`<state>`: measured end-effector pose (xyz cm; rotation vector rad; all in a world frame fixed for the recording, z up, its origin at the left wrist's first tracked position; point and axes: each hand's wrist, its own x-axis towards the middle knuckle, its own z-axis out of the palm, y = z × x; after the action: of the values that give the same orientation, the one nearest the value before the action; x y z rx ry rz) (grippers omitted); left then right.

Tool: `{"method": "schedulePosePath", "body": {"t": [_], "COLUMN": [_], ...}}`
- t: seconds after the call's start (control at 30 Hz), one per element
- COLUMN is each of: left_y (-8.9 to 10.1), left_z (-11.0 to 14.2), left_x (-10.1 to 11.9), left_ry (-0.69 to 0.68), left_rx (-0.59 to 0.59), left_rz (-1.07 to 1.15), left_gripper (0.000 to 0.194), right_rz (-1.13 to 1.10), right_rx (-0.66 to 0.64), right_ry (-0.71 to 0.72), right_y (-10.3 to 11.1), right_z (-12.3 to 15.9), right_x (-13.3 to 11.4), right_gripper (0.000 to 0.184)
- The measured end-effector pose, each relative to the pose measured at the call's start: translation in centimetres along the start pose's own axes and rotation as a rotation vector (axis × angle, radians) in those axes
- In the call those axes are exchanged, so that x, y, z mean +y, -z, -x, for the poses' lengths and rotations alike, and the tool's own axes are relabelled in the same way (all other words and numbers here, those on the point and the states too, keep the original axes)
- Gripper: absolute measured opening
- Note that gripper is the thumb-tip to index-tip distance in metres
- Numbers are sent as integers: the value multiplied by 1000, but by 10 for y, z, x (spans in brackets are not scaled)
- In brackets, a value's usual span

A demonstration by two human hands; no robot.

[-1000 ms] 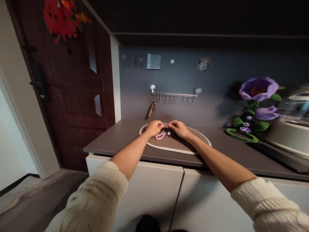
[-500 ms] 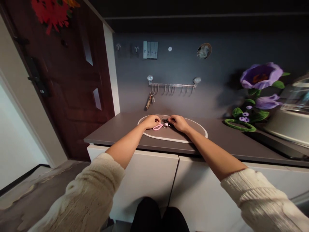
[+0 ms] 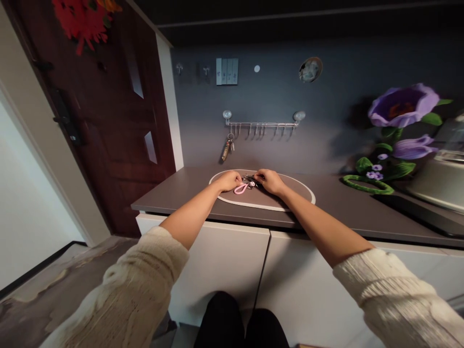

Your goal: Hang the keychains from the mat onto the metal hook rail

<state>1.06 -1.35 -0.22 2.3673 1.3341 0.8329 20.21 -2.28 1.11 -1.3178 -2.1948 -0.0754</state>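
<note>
A small bunch of keys (image 3: 253,184) with metal rings lies on the oval mat (image 3: 263,206) between my two hands. A pink strap loop (image 3: 239,190) is attached to the bunch and rests on its left side. My left hand (image 3: 229,181) is closed at the upper left of the loop, fingers curled; what they pinch is hidden. My right hand (image 3: 271,181) is pinched on a dark piece at the right of the bunch, its fingers partly covering it.
A clear hook rail (image 3: 261,125) on the wall carries another key set (image 3: 226,149) at its left end. Purple fabric flowers (image 3: 402,111) and a pale domed appliance (image 3: 435,179) stand at the right. A dark red door (image 3: 119,121) is at the left.
The view has shifted slightly. My hands stay at the key bunch, with the right fingers a little raised and more of the metal pieces showing between them.
</note>
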Motion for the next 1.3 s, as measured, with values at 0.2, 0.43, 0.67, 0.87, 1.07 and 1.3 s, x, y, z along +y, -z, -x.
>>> {"method": "schedulePosePath", "body": {"t": [0.2, 0.43, 0.67, 0.87, 1.07, 1.3], "left_y": [-1, -1, 0, -1, -3, -1], "left_z": [0, 3, 5, 1, -6, -7], "left_x": [1, 5, 10, 10, 5, 8], "left_ry": [-12, -16, 9, -3, -18, -4], "left_rx": [11, 45, 77, 147, 246, 296], "left_rz": [45, 31, -2, 65, 191, 332], "left_gripper": [5, 6, 11, 8, 7, 9], "right_rz": [-1, 12, 19, 9, -19, -87], "right_rx": [3, 4, -8, -20, -36, 36], "right_ry": [7, 5, 10, 29, 58, 70], "right_y": [-1, 0, 0, 3, 5, 6], "right_z": [-1, -1, -1, 1, 1, 0], "right_x": [1, 0, -2, -5, -8, -12], "right_gripper": [17, 18, 18, 18, 19, 24]}}
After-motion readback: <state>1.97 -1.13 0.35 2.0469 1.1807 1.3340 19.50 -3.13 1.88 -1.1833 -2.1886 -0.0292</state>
